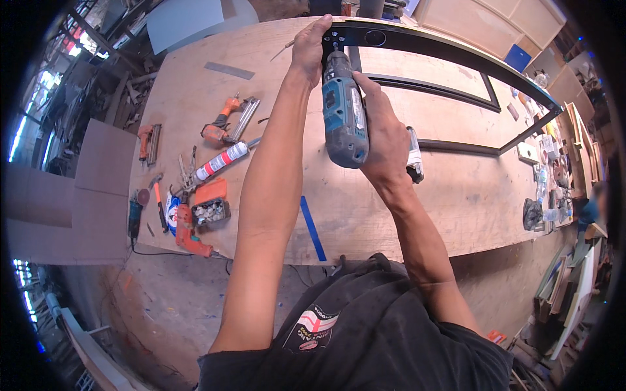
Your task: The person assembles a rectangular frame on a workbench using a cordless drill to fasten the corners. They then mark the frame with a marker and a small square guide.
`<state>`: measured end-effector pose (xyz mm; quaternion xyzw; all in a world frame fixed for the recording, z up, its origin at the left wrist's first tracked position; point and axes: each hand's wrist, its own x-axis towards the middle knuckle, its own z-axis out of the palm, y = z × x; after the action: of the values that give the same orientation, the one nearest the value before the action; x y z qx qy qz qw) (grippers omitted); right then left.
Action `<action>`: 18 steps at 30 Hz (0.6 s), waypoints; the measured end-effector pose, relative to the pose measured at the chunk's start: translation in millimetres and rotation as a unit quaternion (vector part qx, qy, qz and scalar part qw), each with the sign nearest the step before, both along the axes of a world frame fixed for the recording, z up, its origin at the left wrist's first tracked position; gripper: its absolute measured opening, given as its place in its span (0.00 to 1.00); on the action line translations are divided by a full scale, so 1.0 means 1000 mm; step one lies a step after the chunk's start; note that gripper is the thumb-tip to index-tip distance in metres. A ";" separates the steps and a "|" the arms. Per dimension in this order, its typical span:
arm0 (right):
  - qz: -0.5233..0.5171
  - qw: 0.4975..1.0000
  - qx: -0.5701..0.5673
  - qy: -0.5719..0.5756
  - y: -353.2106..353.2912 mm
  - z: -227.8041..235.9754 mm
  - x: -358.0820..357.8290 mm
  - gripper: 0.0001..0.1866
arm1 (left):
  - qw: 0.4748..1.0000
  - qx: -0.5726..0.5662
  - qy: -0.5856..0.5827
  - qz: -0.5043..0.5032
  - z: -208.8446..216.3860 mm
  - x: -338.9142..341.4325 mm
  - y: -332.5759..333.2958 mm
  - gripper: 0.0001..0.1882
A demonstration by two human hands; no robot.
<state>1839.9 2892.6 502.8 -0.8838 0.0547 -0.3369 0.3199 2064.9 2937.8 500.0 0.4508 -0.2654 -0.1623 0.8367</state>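
One blue-and-black drill (pixel 345 120) is held above the counter (pixel 391 215), its front end brought up to the holed end of a black metal frame (pixel 437 42). The drill's grip is wrapped by the curled fingers of the right hand (pixel 385 140). That end of the frame is clasped by the left hand (pixel 310 51), whose fingers are bent around its edge and partly hidden. Past the left forearm, an orange nail gun (pixel 218 133) is seen on the counter, with a white tube (pixel 222 161) lying near it. Closer to the counter's near left corner, a hammer (pixel 158 201) and a red drill (pixel 188 231) are laid. A blue strip (pixel 312 228) is placed between the forearms.
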 end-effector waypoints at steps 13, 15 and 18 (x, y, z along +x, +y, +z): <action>-0.012 1.000 -0.004 0.000 0.008 -0.007 -0.001 0.41 | 1.000 0.015 -0.005 0.018 0.004 -0.002 -0.001 0.19; -0.011 1.000 -0.012 -0.009 0.006 -0.007 0.000 0.41 | 1.000 0.007 -0.001 0.014 0.002 0.001 -0.002 0.19; -0.010 1.000 -0.011 -0.013 0.004 -0.006 -0.001 0.42 | 1.000 -0.006 0.002 0.004 0.001 0.002 -0.004 0.19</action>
<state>1839.0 2896.6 496.8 -0.8825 0.0556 -0.3518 0.3072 2066.9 2933.9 501.2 0.4469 -0.2627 -0.1578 0.8405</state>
